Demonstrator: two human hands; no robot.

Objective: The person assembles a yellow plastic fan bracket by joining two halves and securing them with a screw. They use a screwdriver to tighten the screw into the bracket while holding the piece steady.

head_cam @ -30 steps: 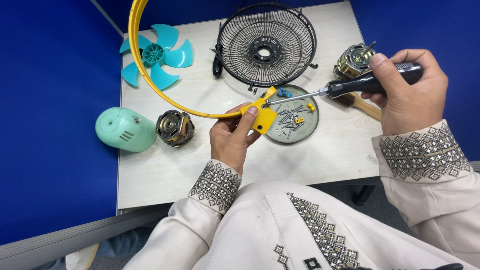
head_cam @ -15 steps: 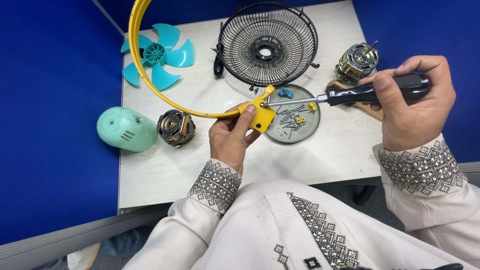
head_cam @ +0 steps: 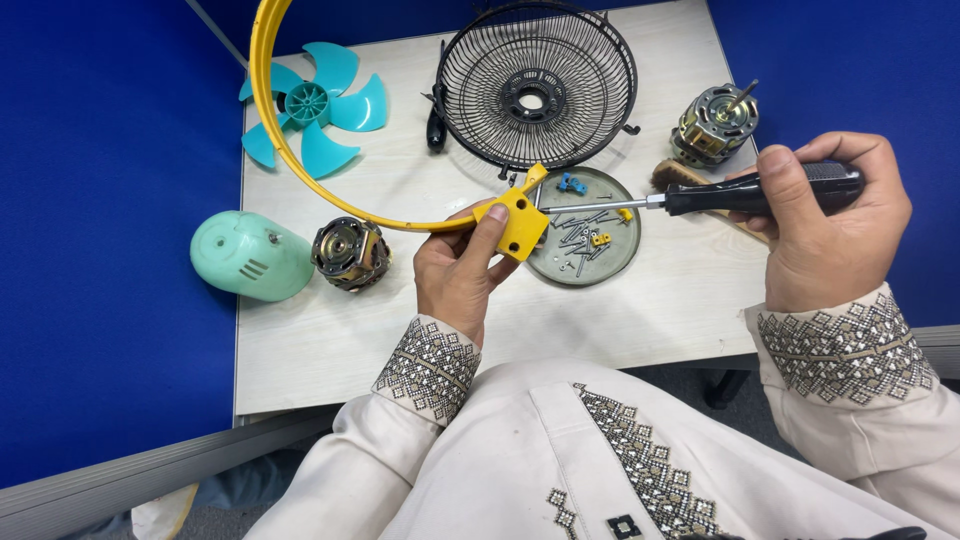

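Observation:
My left hand grips the yellow clamp block of a yellow fan guard ring, which arcs up past the frame's top. My right hand holds a black-handled screwdriver level, its tip at the block's right side. Just behind the block lies a round grey dish with several screws and small yellow and blue bits.
On the pale table: a black wire fan grille, a teal fan blade, a mint green motor cover, two motor parts, a wooden brush and a black tool. Blue partitions stand on both sides.
My right hand has shifted a little rightward with the screwdriver, which now lies flatter. My left hand keeps hold of the yellow block.

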